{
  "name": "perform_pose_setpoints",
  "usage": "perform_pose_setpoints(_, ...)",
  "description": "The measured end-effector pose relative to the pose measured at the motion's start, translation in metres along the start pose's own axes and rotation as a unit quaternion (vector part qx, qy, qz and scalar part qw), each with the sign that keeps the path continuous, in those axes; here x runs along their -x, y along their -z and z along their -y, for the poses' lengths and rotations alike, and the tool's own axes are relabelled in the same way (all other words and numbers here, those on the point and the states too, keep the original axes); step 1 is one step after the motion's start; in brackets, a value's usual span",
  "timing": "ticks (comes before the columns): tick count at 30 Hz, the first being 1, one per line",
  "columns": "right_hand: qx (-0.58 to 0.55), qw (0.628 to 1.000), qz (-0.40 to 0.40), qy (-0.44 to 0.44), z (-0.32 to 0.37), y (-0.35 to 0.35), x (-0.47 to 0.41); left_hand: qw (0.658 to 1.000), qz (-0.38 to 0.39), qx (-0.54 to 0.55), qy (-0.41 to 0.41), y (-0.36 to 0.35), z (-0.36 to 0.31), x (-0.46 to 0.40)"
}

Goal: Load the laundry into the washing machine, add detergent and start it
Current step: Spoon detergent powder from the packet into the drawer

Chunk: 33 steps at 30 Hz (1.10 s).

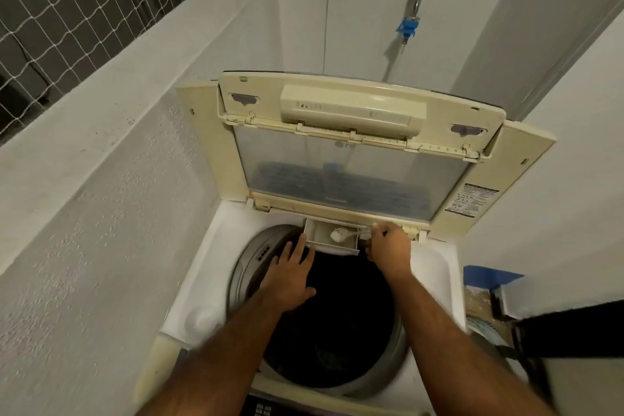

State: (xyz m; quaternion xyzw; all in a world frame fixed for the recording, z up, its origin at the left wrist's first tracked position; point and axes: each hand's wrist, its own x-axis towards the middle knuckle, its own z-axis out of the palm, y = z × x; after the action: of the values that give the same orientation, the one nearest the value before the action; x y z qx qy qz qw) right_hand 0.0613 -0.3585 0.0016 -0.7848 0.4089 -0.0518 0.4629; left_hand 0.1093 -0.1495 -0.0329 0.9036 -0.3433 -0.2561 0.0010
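Against a grey plastered wall the washing machine (209,284) stands lid up, dark laundry (332,324) in its drum, the right hand (388,252) tipping a scoop (341,234) of detergent into the drawer (329,241) that the left hand (293,272), fingers spread, steadies; next, probably, closing both

Nothing here can truly be read. A faint round logo (341,145) shows through the clear panel of the raised washing machine lid (354,176), too dim to make out. A warning sticker (472,198) on the lid's right frame carries print too small to read.
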Motion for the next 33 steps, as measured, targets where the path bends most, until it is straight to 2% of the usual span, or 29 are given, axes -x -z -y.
perform_pose_setpoints(4,0.080,0.989,0.025,0.123,0.005,-0.005,0.012,1.000,-0.001,-0.006,-0.001,-0.002,0.001,0.000)
perform_pose_setpoints(9,0.156,0.948,0.015,0.278,0.005,-0.004,0.032,1.000,0.004,-0.005,0.002,-0.001,0.000,0.000)
perform_pose_setpoints(12,0.199,0.930,0.008,0.310,0.002,-0.005,0.038,1.000,0.006,-0.008,0.004,0.001,-0.001,0.001)
perform_pose_setpoints(16,0.186,0.940,-0.004,0.286,0.003,-0.004,0.039,1.000,-0.002,-0.008,0.005,0.010,-0.003,0.007)
perform_pose_setpoints(19,0.108,0.959,-0.034,0.260,0.017,0.000,0.047,0.999,-0.045,0.014,0.005,0.019,-0.003,0.018)
perform_pose_setpoints(23,-0.086,0.980,-0.057,0.170,0.052,-0.002,0.066,0.992,-0.119,0.035,0.005,0.041,0.007,0.051)
perform_pose_setpoints(27,-0.298,0.948,-0.011,0.107,0.094,-0.012,0.093,0.978,-0.198,0.066,0.020,0.076,0.021,0.108)
perform_pose_setpoints(33,-0.390,0.909,0.080,0.125,0.171,-0.041,0.147,0.945,-0.319,0.060,0.045,0.126,0.062,0.212)
